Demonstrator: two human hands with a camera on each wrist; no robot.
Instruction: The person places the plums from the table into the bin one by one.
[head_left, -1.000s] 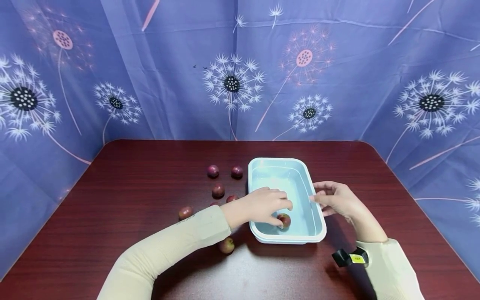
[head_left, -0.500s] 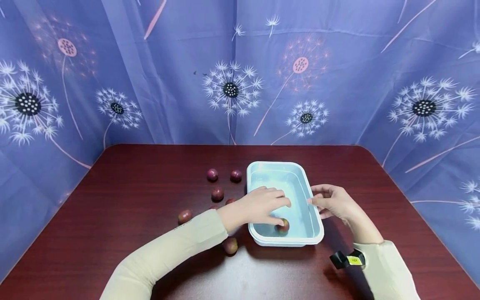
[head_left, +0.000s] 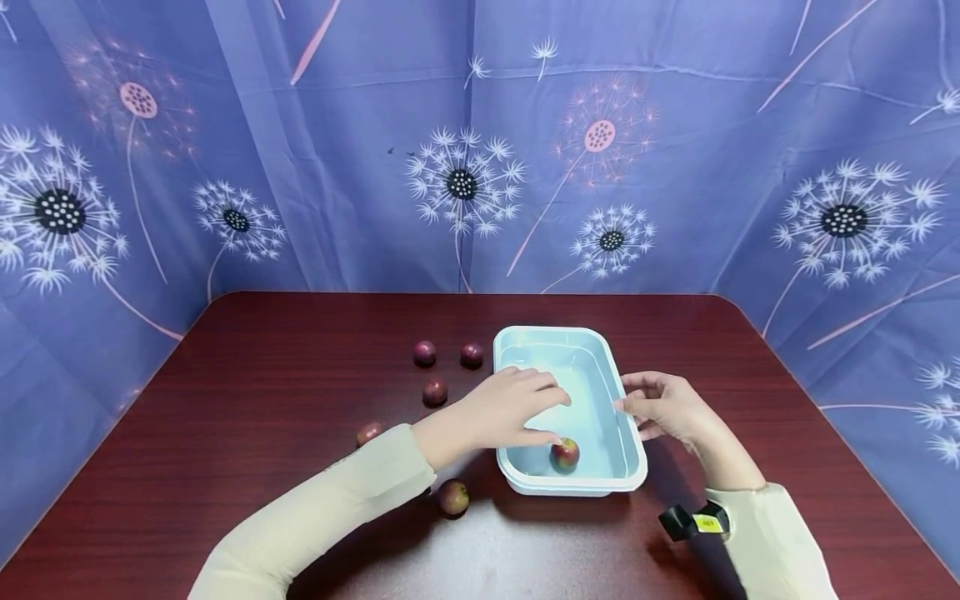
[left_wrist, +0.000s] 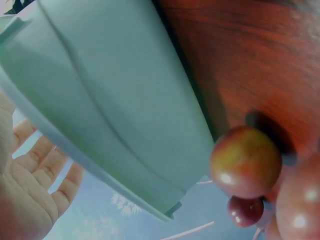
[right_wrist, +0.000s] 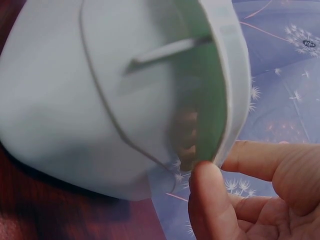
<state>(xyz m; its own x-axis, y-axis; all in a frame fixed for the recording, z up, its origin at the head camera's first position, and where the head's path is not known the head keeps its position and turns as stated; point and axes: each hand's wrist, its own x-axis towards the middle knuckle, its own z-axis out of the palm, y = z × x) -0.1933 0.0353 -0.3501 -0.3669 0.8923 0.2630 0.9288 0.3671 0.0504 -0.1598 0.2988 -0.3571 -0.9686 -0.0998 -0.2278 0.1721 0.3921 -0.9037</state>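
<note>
A light blue plastic basin (head_left: 596,450) stands on the table, right of centre. Just inside it lies one reddish plum (head_left: 566,453) near the front. My left hand (head_left: 510,410) hovers over the basin, fingers spread and bent, thumb tip right at the plum's upper left. In the left wrist view this hand's palm and fingers (left_wrist: 45,175) show past the basin's rim, holding nothing. My right hand (head_left: 663,407) pinches the basin's right rim, thumb on the rim and fingers outside; the right wrist view shows the thumb (right_wrist: 207,192) at the edge.
Several plums lie on the dark red wooden table (head_left: 262,375) left of the basin: two at the back (head_left: 424,353), another plum (head_left: 434,391) nearer, one beside the left sleeve (head_left: 370,433) and one in front (head_left: 453,497). A blue dandelion-print curtain (head_left: 360,167) hangs behind.
The left hand has drawn slightly left and up, and its thumb has come off the plum, which stays in the basin. The right hand keeps its hold on the rim.
</note>
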